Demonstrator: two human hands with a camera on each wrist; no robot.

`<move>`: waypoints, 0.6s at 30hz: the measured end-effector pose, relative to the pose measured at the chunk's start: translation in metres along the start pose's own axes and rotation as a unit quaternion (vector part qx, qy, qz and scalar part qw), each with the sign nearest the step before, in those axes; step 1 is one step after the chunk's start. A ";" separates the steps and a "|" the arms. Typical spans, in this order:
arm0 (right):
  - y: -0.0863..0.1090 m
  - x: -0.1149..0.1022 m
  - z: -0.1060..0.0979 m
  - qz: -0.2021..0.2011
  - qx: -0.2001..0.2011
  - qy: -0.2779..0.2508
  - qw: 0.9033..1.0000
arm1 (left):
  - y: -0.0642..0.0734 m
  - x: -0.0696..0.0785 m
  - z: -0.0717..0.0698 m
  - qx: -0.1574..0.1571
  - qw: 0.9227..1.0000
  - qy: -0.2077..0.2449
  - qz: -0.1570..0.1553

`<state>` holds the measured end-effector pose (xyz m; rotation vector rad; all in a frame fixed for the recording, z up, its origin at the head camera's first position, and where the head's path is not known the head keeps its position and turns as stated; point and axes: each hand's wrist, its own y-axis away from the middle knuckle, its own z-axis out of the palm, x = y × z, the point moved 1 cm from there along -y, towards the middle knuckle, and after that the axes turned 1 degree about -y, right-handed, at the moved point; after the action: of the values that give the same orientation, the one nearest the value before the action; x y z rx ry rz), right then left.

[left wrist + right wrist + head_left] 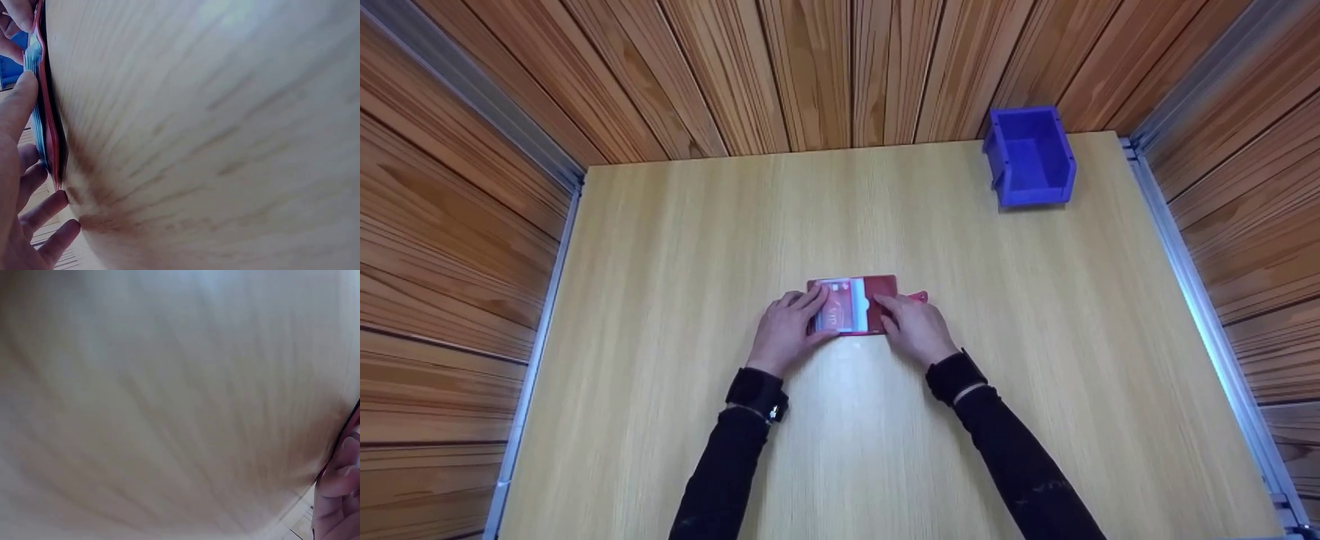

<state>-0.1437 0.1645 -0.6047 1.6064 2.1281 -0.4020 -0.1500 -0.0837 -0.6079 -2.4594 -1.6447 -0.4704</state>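
Observation:
A red-brown card holder (877,306) lies unfolded on the table, its clear sleeves and a pink card (837,306) showing on the left half. My left hand (786,334) rests over that half, thumb along the near edge and fingers spread toward the far side. In the left wrist view, the thumb presses the stacked sleeves (39,121) from the side. At the right half, my right hand (919,330) pinches the brown flap with curled fingers. A red strap end (919,296) sticks out past this hand. The right wrist view catches only curled fingers (340,486) beside the holder's edge.
A blue open-front bin (1035,157) stands at the back right of the wooden table (697,240). Wood-plank walls (810,75) close off the back and both sides, with metal rails (1207,300) along the table's side edges.

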 end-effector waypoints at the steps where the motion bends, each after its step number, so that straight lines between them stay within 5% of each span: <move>1: 0.000 0.000 0.000 0.002 -0.001 -0.001 1.000 | 0.000 0.000 0.000 0.000 1.000 0.003 0.000; 13: -0.005 -0.006 -0.003 0.043 0.006 -0.065 0.997 | -0.003 0.000 0.000 -0.001 1.000 0.005 -0.002; 18: -0.007 -0.012 -0.001 0.032 0.000 -0.049 0.998 | -0.002 -0.001 0.002 0.000 1.000 -0.001 -0.002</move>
<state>-0.1481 0.1534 -0.5979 1.6165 1.9979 -0.4514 -0.1519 -0.0833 -0.6101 -2.4587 -1.6506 -0.4683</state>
